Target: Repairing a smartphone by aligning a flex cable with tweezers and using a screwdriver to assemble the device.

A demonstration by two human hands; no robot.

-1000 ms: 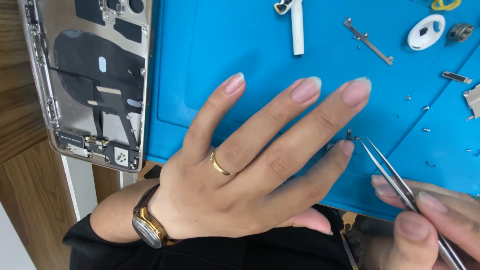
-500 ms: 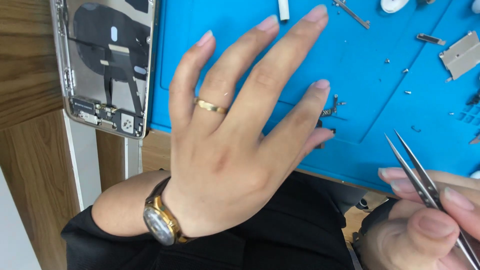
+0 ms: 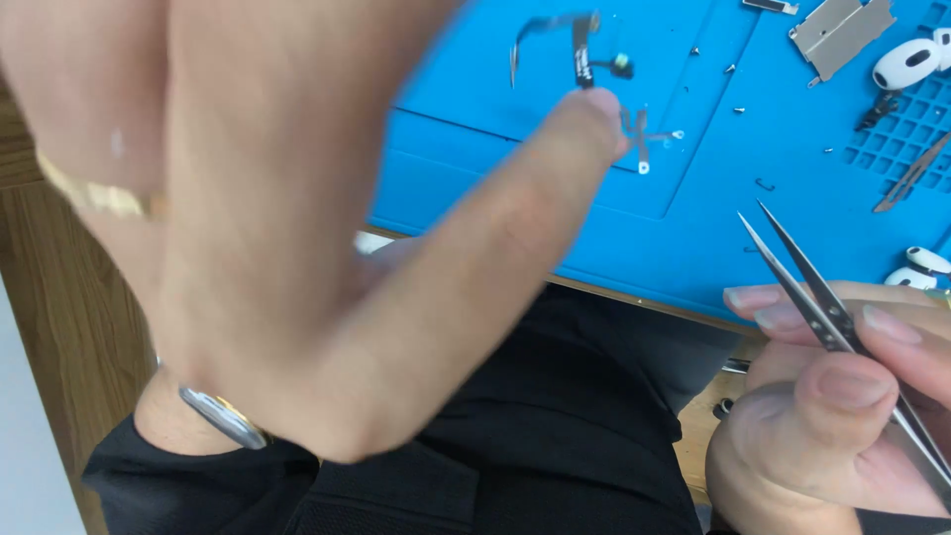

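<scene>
Two hands are filling our view right now, and the left hand (image 3: 297, 228) is taking up most of it, raised close to the camera and blurring badly. Its fingers are spreading wide and holding nothing; one fingertip (image 3: 594, 114) is lying over the blue work mat (image 3: 693, 218), right beside a small bent metal bracket (image 3: 639, 134), though we cannot tell whether it is actually touching it. A gold ring (image 3: 99, 196) is showing on one finger and a wristwatch (image 3: 223, 416) is sitting at the wrist, above a black sleeve (image 3: 198, 485).

Low on the right, the right hand (image 3: 832, 416) is pinching a pair of metal tweezers (image 3: 807, 287) between thumb and fingers. The tips are standing slightly apart and are gripping nothing; they are pointing up toward the mat, hanging just over its near edge.

Further up the mat we are seeing a thin flex cable part (image 3: 580, 45), near the bracket. Off to the right a flat metal shield plate (image 3: 837, 30) is lying beside a white earbud (image 3: 906, 64), with another white earbud (image 3: 921, 269) near the right edge. Tiny screws (image 3: 730, 68) are lying scattered between them.
</scene>
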